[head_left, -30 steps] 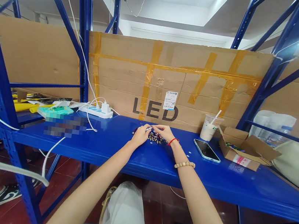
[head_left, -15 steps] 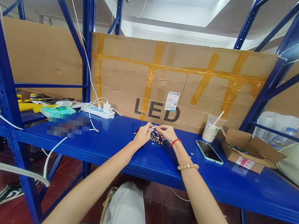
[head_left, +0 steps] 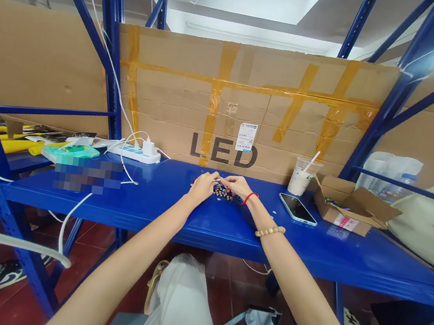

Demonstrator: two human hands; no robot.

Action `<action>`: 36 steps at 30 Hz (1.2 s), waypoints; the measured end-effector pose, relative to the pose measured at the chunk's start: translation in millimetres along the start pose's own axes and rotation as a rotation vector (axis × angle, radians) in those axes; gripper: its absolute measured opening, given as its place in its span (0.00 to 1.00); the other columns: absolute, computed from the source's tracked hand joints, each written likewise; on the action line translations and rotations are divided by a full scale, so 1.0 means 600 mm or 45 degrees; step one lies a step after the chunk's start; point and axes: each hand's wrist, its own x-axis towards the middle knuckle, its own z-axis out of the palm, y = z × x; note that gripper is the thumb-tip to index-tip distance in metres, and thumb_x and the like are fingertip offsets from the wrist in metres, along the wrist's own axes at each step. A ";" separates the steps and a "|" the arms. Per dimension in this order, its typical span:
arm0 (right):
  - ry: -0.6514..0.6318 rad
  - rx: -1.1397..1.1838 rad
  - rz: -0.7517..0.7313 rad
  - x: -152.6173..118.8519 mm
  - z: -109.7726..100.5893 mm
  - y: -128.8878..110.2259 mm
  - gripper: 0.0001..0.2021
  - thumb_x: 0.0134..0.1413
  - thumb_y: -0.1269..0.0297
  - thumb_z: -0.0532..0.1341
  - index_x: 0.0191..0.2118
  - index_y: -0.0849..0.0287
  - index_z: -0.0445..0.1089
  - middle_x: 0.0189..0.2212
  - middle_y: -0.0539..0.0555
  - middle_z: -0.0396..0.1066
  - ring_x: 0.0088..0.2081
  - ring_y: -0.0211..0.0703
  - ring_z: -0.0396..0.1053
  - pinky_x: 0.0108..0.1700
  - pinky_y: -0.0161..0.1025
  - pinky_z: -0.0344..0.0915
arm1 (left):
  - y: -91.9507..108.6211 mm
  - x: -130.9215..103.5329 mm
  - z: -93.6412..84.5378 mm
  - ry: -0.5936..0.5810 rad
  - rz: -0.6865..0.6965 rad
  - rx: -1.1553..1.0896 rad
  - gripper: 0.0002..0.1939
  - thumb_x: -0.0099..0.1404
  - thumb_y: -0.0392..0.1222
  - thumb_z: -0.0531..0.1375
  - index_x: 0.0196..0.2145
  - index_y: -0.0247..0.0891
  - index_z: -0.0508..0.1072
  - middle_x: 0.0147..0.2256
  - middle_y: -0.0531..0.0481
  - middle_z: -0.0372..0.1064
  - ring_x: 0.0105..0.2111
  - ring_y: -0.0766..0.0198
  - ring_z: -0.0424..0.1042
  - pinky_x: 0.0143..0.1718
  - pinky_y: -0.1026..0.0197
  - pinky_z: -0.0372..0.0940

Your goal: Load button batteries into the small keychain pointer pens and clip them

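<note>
My left hand (head_left: pixel 203 186) and my right hand (head_left: pixel 239 185) meet at the middle of a blue metal shelf (head_left: pixel 160 219). Their fingertips are bent in a pinch close together, and whatever they hold is too small to make out. Right below and behind the fingers lies a small heap of shiny gold-and-dark pieces (head_left: pixel 224 192), partly covered by the hands. A red cord bracelet (head_left: pixel 251 196) circles my right wrist, with a beaded bracelet (head_left: pixel 271 231) farther up that forearm.
Right of my hands lie a phone (head_left: pixel 297 209), a drink cup with a straw (head_left: pixel 301 178) and an open cardboard box (head_left: pixel 350 205). Leftward are a white power strip (head_left: pixel 133 153) and a green packet (head_left: pixel 71 153). Cardboard (head_left: pixel 169 102) walls the back; blue posts (head_left: pixel 109 50) rise at the sides.
The view has tipped down and turned slightly right, so the scene sits higher and farther left. My hands stay together over the heap, with fingers shifted only a little.
</note>
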 end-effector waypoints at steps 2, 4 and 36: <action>0.021 -0.010 0.035 -0.002 0.003 -0.001 0.17 0.37 0.51 0.64 0.24 0.64 0.72 0.12 0.46 0.59 0.17 0.30 0.53 0.18 0.30 0.48 | -0.001 -0.002 0.001 -0.012 -0.015 0.006 0.09 0.61 0.32 0.51 0.37 0.40 0.68 0.36 0.46 0.70 0.39 0.58 0.68 0.41 0.58 0.63; 0.051 -0.008 0.043 -0.005 0.007 -0.002 0.17 0.37 0.52 0.65 0.25 0.64 0.73 0.12 0.46 0.59 0.17 0.30 0.54 0.18 0.30 0.49 | -0.003 -0.003 0.000 -0.014 -0.037 -0.003 0.09 0.61 0.32 0.51 0.37 0.40 0.69 0.35 0.46 0.71 0.38 0.58 0.69 0.42 0.58 0.63; 0.200 0.263 -0.364 0.014 0.014 0.007 0.20 0.35 0.54 0.66 0.35 0.63 0.75 0.35 0.58 0.75 0.37 0.45 0.71 0.41 0.40 0.67 | 0.001 0.008 -0.020 0.107 -0.202 -0.772 0.09 0.60 0.39 0.54 0.34 0.35 0.72 0.21 0.52 0.69 0.25 0.65 0.68 0.31 0.65 0.61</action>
